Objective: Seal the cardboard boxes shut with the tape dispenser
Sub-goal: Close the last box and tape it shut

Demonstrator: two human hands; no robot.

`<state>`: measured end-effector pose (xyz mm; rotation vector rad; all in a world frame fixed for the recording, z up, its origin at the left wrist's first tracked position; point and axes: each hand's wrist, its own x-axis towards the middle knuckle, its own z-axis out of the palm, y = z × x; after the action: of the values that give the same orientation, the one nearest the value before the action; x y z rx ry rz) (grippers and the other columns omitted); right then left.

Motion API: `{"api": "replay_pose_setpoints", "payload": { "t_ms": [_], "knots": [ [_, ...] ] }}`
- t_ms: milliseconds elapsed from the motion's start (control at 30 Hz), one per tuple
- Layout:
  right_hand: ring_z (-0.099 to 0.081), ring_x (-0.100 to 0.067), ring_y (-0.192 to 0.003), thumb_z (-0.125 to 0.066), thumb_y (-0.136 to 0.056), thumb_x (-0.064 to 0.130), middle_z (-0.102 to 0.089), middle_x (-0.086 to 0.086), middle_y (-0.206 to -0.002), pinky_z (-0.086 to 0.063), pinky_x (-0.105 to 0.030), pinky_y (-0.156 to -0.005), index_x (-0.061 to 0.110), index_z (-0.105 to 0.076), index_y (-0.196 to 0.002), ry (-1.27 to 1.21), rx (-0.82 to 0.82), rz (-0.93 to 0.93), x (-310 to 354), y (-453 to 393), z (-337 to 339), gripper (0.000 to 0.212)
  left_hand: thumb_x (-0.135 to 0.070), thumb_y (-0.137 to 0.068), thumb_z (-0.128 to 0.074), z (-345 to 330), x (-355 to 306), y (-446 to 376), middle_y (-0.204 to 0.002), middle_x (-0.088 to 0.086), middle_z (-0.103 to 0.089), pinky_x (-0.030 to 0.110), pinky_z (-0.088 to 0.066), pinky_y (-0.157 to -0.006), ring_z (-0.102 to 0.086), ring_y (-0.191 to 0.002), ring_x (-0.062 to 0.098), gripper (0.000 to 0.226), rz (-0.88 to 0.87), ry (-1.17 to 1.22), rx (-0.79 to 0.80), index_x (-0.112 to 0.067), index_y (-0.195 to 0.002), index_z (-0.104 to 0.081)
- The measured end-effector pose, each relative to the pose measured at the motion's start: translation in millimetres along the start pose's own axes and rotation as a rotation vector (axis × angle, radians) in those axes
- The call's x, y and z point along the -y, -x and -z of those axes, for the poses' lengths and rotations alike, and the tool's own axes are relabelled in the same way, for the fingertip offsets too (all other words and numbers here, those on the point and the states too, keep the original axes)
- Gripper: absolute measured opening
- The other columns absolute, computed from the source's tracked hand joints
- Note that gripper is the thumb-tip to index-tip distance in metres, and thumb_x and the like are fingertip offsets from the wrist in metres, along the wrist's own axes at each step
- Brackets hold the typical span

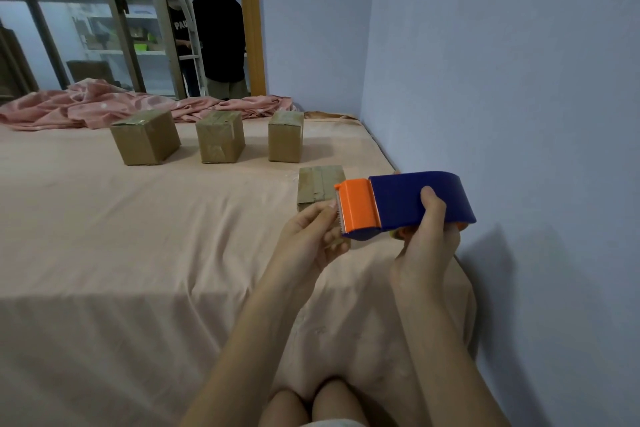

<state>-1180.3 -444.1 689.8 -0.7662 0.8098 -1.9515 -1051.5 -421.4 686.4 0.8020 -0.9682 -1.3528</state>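
Right hand (pixel 427 246) grips the tape dispenser (pixel 405 204), left hand (pixel 311 239) pinching at its blade (four taped boxes (pixel 320 189) closed).

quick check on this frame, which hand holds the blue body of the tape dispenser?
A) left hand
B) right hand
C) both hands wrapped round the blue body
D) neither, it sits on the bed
B: the right hand grips the blue body of the tape dispenser from below, thumb on its side, while the left hand only has its fingertips at the orange cutter end, in front of the nearest cardboard box.
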Motion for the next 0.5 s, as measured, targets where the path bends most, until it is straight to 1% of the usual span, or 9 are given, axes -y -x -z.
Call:
{"api": "replay_pose_setpoints", "payload": {
  "t_ms": [33, 100, 167, 233, 300, 333, 400, 433, 500],
  "knots": [
    [-0.065, -0.006, -0.067, -0.060, -0.070, 0.039, -0.068, 0.008, -0.079, -0.047, -0.016, -0.051, 0.022, -0.052, -0.103, -0.009, -0.003, -0.005, -1, 0, 0, 0.039, -0.033, -0.078, -0.061, 0, 1, 0, -0.075, 0.013, -0.054, 0.024, -0.053, -0.062, -0.053, -0.069, 0.015, 0.025, 0.009, 0.027, -0.004, -0.013, -0.090, -0.068],
    [-0.064, -0.006, -0.067, -0.060, -0.069, 0.040, -0.068, 0.006, -0.080, -0.048, -0.016, -0.053, 0.022, -0.052, -0.105, -0.022, -0.002, -0.015, -3, -1, 0, 0.041, -0.032, -0.076, -0.063, -1, 3, -1, -0.071, 0.006, -0.059, 0.022, -0.051, -0.060, -0.055, -0.063, 0.011, 0.022, 0.028, 0.089, -0.013, -0.013, -0.087, -0.068],
    [-0.066, -0.008, -0.070, -0.060, -0.070, 0.040, -0.069, 0.007, -0.080, -0.049, -0.018, -0.057, 0.024, -0.052, -0.104, -0.022, 0.005, -0.029, -6, -1, 2, 0.038, -0.029, -0.075, -0.064, -4, 4, -1, -0.069, 0.004, -0.057, 0.019, -0.049, -0.053, -0.051, -0.054, 0.007, 0.017, 0.044, 0.154, -0.012, -0.015, -0.081, -0.070],
    [-0.067, -0.009, -0.071, -0.060, -0.071, 0.040, -0.070, 0.008, -0.078, -0.050, -0.019, -0.058, 0.024, -0.052, -0.103, -0.027, 0.019, -0.029, -7, -1, 4, 0.037, -0.029, -0.075, -0.063, -5, 4, 1, -0.068, 0.005, -0.053, 0.019, -0.049, -0.051, -0.049, -0.051, 0.007, 0.016, 0.044, 0.161, -0.018, -0.016, -0.077, -0.072],
    [-0.067, -0.009, -0.071, -0.060, -0.071, 0.040, -0.070, 0.008, -0.079, -0.050, -0.019, -0.057, 0.025, -0.053, -0.102, -0.047, 0.027, -0.019, -8, -1, 5, 0.035, -0.031, -0.081, -0.061, -7, 4, 2, -0.069, 0.009, -0.058, 0.022, -0.051, -0.052, -0.056, -0.055, 0.011, 0.021, 0.013, 0.054, -0.081, -0.013, -0.082, -0.070],
    [-0.067, -0.008, -0.071, -0.061, -0.072, 0.040, -0.070, 0.008, -0.079, -0.050, -0.018, -0.056, 0.025, -0.052, -0.102, -0.050, 0.024, 0.000, -7, 1, 3, 0.035, -0.030, -0.086, -0.060, -9, 5, 1, -0.071, 0.012, -0.063, 0.024, -0.053, -0.054, -0.060, -0.058, 0.014, 0.022, -0.025, -0.029, -0.140, -0.010, -0.084, -0.069],
    [-0.066, -0.007, -0.071, -0.063, -0.072, 0.041, -0.070, 0.009, -0.081, -0.049, -0.016, -0.055, 0.026, -0.052, -0.103, -0.035, -0.011, 0.042, -10, 6, 1, 0.036, -0.023, -0.093, -0.056, -14, 7, 1, -0.074, 0.011, -0.069, 0.028, -0.056, -0.057, -0.065, -0.063, 0.018, 0.022, -0.156, -0.192, -0.284, -0.008, -0.081, -0.067],
    [-0.066, -0.007, -0.071, -0.065, -0.073, 0.041, -0.070, 0.009, -0.081, -0.049, -0.015, -0.055, 0.027, -0.051, -0.103, -0.039, -0.025, 0.046, -10, 9, -1, 0.036, -0.019, -0.094, -0.056, -17, 8, 0, -0.073, 0.009, -0.069, 0.028, -0.056, -0.056, -0.066, -0.064, 0.017, 0.022, -0.236, -0.265, -0.349, -0.009, -0.078, -0.067],
    [-0.066, -0.004, -0.069, -0.069, -0.078, 0.038, -0.070, 0.012, -0.079, -0.049, -0.014, -0.054, 0.029, -0.050, -0.102, -0.053, -0.070, 0.041, -15, 11, -3, 0.033, -0.015, -0.094, -0.056, -19, 12, 0, -0.070, 0.001, -0.067, 0.024, -0.053, -0.055, -0.063, -0.063, 0.007, 0.020, -0.393, -0.437, -0.437, -0.014, -0.076, -0.065]
  ]
}}
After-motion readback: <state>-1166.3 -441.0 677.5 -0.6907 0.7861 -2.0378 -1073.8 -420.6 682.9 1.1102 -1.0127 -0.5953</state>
